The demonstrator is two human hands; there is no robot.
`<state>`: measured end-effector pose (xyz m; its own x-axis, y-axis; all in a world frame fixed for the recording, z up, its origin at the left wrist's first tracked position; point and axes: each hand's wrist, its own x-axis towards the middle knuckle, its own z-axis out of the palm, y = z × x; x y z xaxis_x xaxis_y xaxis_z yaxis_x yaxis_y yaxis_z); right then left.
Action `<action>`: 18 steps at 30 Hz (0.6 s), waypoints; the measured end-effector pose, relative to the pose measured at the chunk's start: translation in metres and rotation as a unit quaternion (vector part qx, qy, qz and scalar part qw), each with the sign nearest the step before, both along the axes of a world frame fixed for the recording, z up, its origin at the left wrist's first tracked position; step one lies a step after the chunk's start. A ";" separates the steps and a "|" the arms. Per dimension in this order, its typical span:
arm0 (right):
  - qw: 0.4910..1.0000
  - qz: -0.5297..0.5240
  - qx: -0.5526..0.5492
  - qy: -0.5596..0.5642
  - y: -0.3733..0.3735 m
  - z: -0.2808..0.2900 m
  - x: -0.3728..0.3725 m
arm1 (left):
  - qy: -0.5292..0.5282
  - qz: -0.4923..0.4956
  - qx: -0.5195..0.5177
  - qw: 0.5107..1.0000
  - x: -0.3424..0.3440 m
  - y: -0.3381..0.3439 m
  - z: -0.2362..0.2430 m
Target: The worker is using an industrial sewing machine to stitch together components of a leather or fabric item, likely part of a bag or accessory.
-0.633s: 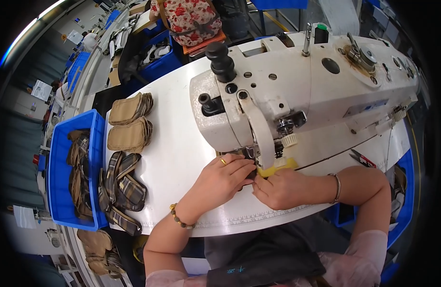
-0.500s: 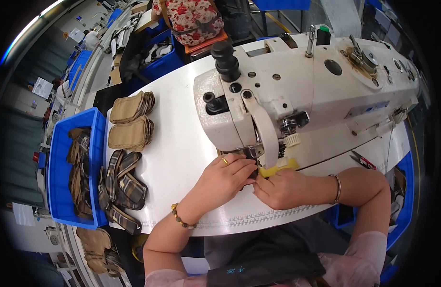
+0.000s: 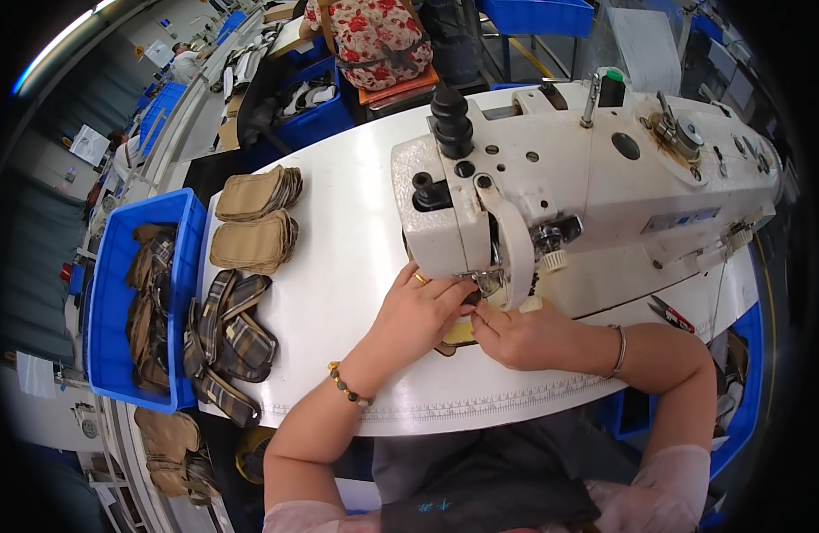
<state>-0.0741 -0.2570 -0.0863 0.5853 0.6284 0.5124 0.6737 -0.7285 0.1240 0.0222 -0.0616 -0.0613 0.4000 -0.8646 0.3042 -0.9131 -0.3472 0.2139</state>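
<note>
My left hand (image 3: 418,311) is closed, with its fingertips bent down at the front of the white sewing machine (image 3: 605,178), close to the needle area. Beside it, my right hand (image 3: 520,338) pinches with thumb and forefinger near the presser foot. Between and under them lies a small fabric piece with a yellow part (image 3: 461,334) and a brown edge. Most of it is hidden by my fingers and the machine head. A dark bit shows at the left fingertips.
Two stacks of tan fabric pieces (image 3: 254,244) and plaid straps (image 3: 236,342) lie left on the white table (image 3: 338,231). Beyond stands a blue bin (image 3: 191,293) holding more pieces. Red-handled snips (image 3: 671,315) rest at right. Another person (image 3: 378,40) sits ahead.
The yellow part, earlier right of the needle area, now shows below and left of it, so the fabric piece has turned. Both hands stay close together at the machine; the view has shifted slightly.
</note>
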 end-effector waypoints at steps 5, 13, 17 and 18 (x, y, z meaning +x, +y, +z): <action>1.000 -0.009 0.011 0.014 0.002 -0.002 0.000 | 0.070 0.005 0.000 0.998 0.001 0.003 0.005; 0.998 -0.032 -0.053 0.002 -0.002 0.023 0.002 | 0.105 0.030 0.007 0.994 0.003 0.004 0.004; 0.979 -0.123 -0.137 -0.089 0.001 0.028 0.009 | 0.118 0.025 -0.046 0.992 0.005 0.005 -0.004; 0.967 -0.149 -0.156 -0.134 0.002 0.023 0.012 | 0.102 0.015 -0.064 0.993 0.007 0.005 -0.008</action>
